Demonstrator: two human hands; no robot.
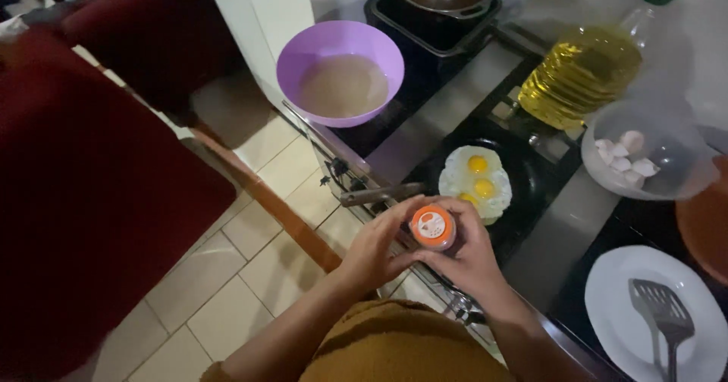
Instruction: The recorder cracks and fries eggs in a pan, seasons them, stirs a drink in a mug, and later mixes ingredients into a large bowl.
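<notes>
A small container (432, 226) with a smooth orange plastic-looking lid is being gripped by the left hand (379, 249) and the right hand (470, 257). A dark, matt coating is being shown by the frying pan (531, 177), and wet gloss by the fried eggs (478, 181). The lilac bowl (299, 52) is being seen as smooth, slightly shiny plastic. Clear ribbed plastic is being shown by the oil bottle (580, 71). The slotted spatula (663, 314) is being seen as dull grey metal on a glossy white plate (614, 306).

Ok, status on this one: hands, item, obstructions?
Left hand and right hand both grip orange-capped container. Beside frying pan, eggs frying. Nothing between.
</notes>
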